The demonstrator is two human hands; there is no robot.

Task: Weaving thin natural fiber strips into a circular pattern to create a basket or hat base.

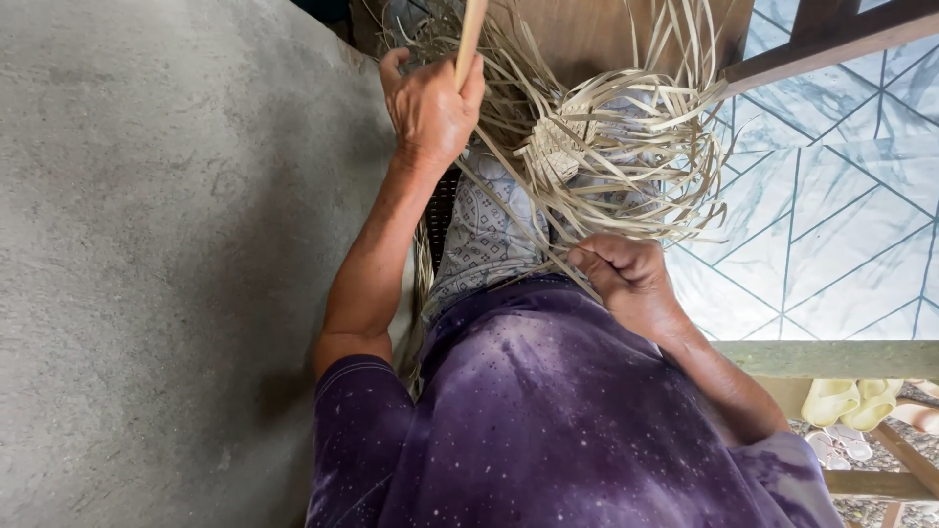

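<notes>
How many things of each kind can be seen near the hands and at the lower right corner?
Hands: 2, left hand and right hand
Wooden stick: 1
Half-woven straw piece: 1
Yellow slippers: 2
Total: 6

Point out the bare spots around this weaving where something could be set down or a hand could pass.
Bare room: the grey concrete surface beside the left arm, and the tiled floor right of the loose straw strips. Crowded: between the left hand, shut on a pale strip, and the right hand, gripping strips, where the woven piece and patterned cloth fill the lap.
</notes>
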